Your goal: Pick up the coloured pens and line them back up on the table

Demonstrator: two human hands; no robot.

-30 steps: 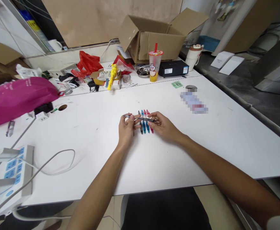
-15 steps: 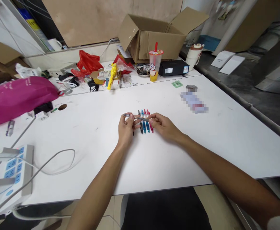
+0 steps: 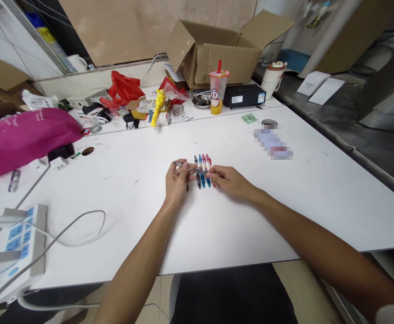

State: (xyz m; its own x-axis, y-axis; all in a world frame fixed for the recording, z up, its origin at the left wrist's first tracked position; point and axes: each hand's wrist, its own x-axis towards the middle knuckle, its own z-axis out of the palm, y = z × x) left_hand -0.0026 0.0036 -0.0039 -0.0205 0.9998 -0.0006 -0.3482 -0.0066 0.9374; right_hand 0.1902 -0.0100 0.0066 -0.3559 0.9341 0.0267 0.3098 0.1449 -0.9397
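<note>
In the head view, my left hand (image 3: 176, 182) and my right hand (image 3: 230, 180) met over the middle of the white bench (image 3: 237, 225). Between them I held a grey pen (image 3: 190, 168) crosswise, just above the bench. My left fingers (image 3: 181, 167) pinched its tip end and my right fingers (image 3: 213, 171) pinched the other end. Right under it lay a row of pens (image 3: 203, 162), black, blue and red, side by side and partly hidden by my hands.

As I judged it, the grip was light and only at the ends. A slip on either side would have dropped the grey pen onto the row, knocking those pens out of line or sending one rolling across the smooth bench. If I had pulled or twisted unevenly, a small part could have sprung loose and been lost among the clutter behind.

Little writing could be read. The plastic cup (image 3: 218, 92) carried a printed cartoon face but no words I could make out. The black box (image 3: 244, 96) had a white label, and the pink bag (image 3: 24, 137) had pale lettering, both too small to read.
</note>
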